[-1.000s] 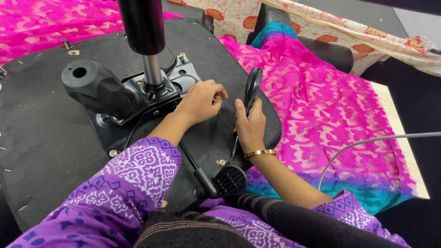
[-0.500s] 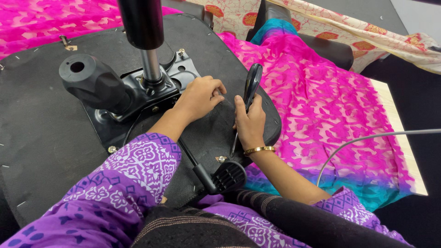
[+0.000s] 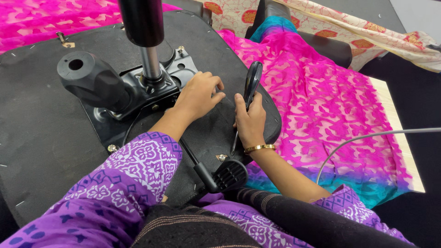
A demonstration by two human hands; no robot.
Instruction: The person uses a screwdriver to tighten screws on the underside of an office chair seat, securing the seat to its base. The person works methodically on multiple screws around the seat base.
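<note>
The right hand (image 3: 250,120) has its fingers (image 3: 242,102) clenched around a screwdriver (image 3: 248,98), gripping low on the dark handle where it meets the metal shaft. The tool's long axis runs nearly upright in the view, leaning a little: the handle rises up and away past the fingertips, while the thin shaft drops toward the person, its tip touching or just above the underside of the chair seat (image 3: 41,138), close to a small bolt (image 3: 222,157).

The left hand (image 3: 198,94) lies just beside the right, to its left, palm down on the same black surface. Its fingers are curled loosely and rest flat on the seat; they grasp nothing. Their tips reach to the edge of the metal bracket (image 3: 177,73) that carries the chair's central column (image 3: 144,41).

So the right hand alone has the tool, and the tip sits below the wrist's gold bangle (image 3: 259,148) line, nearer the body than either hand. Beyond the seat, a pink patterned cloth (image 3: 330,105) spreads to the right, and a black lever paddle (image 3: 227,175) juts out beneath the right forearm.
</note>
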